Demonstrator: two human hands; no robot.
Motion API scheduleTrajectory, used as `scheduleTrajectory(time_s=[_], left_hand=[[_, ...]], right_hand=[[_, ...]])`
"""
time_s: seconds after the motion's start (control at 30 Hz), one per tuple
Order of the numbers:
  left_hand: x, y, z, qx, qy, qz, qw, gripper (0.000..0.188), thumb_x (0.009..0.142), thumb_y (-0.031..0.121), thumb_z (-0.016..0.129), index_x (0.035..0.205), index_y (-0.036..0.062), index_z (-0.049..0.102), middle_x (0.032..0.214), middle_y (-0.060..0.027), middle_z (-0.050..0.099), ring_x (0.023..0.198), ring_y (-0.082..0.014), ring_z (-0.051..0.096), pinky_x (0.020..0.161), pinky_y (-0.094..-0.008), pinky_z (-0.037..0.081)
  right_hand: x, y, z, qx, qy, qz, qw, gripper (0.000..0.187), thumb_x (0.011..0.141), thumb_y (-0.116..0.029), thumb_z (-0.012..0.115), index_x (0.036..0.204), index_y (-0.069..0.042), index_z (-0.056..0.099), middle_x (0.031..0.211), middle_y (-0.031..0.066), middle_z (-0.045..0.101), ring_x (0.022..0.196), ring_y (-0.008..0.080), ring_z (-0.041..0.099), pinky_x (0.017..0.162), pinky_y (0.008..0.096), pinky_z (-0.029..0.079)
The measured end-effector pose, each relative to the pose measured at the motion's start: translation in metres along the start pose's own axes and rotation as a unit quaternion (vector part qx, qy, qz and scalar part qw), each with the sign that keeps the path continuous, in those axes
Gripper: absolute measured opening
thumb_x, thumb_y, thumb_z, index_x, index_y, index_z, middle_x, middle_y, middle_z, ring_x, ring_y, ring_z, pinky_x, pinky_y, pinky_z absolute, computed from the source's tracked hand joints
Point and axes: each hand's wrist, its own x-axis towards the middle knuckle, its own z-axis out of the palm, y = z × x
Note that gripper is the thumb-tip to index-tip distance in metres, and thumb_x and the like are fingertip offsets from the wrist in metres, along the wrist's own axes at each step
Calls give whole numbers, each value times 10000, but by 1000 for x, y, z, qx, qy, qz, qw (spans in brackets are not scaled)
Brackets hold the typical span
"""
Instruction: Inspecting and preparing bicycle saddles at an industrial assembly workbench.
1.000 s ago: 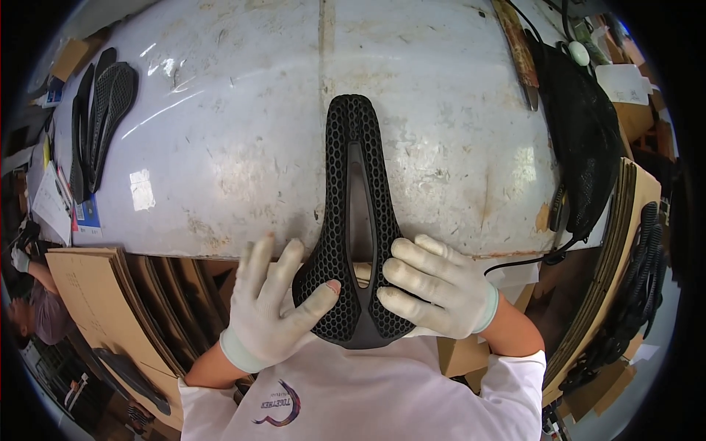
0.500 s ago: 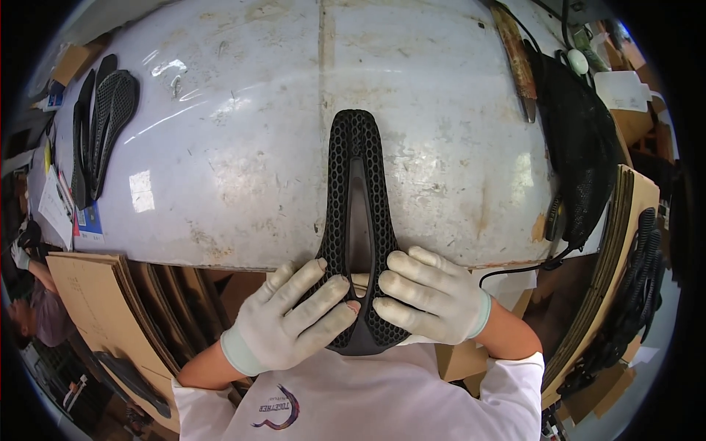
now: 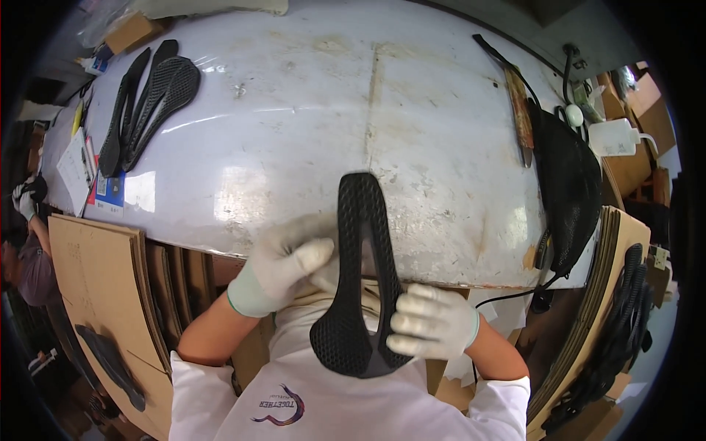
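A black bicycle saddle (image 3: 340, 336) with a honeycomb-textured surface and a long centre slot is held up before my chest, narrow nose pointing away from me, at the table's near edge. My right hand (image 3: 432, 322), in a white glove, is closed around the right side of its wide rear. At the left of the nose is my left hand (image 3: 283, 261), also gloved, thumb and fingers apart. Its fingers are smeared by motion and reach toward the saddle's edge; whether the tips touch it is hidden.
More black saddles (image 3: 165, 103) lie at the table's far left. A wooden-handled tool (image 3: 519, 117) and a black mesh bag (image 3: 566, 191) are on the right, near a white squeeze bottle (image 3: 615, 137). Cardboard sheets (image 3: 103, 287) stand below left. Another person's gloved hand (image 3: 26, 202) shows far left.
My left hand has come off the saddle's rear and moved forward beside the nose. The saddle has come nearer to me and tilted, with my right hand still on it. The view has shifted.
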Motion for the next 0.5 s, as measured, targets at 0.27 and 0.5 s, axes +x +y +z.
scheduleTrajectory(time_s=[0.27, 0.5], left_hand=[[-28, -33, -2, -1, 78, 94, 993, 410, 936, 108, 711, 1272, -124, 680, 1021, -165, 781, 777, -176, 746, 697, -299, 625], [-51, -10, 16, 100, 147, 110, 978, 473, 938, 188, 729, 1297, -113, 663, 1053, -106, 755, 887, -152, 696, 799, -296, 564]], right_hand=[[22, -21, 0, 40, -22, -36, 998, 230, 918, -127, 680, 1113, -37, 763, 1131, 114, 720, 1099, 302, 703, 945, 444, 557], [32, -33, -4, 34, -37, -34, 998, 266, 918, -118, 658, 1138, -26, 775, 1162, 127, 727, 1137, 317, 702, 961, 454, 557]])
